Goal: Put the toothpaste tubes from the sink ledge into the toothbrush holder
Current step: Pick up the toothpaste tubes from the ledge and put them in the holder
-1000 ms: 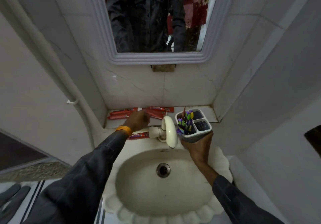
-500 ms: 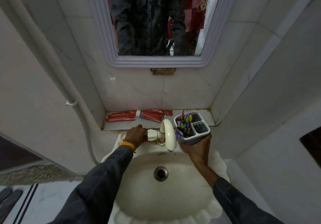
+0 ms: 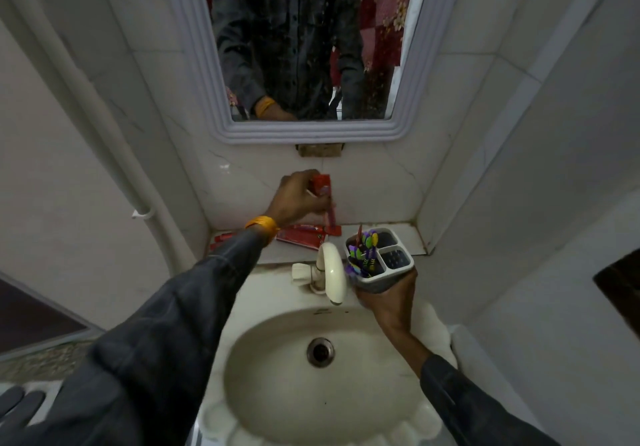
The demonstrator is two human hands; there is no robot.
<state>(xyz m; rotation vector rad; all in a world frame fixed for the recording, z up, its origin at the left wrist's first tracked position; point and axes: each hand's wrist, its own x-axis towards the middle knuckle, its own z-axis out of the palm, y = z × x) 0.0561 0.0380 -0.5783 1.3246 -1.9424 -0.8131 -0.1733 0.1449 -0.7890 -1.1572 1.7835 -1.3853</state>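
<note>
Above the ledge (image 3: 398,234), against the pale tiled wall, a flat red toothpaste tube (image 3: 327,203) hangs in the left hand (image 3: 294,199), fingers pinched on its upper end. More red tubes (image 3: 301,236) lie on the ledge below. The right hand (image 3: 388,295) wraps closed around the grey plastic toothbrush holder (image 3: 379,258), held beside the cream tap (image 3: 332,270). This looks like the carry step; next, the soft tube must go end-first into an empty compartment, clear of the brushes (image 3: 363,251).
</note>
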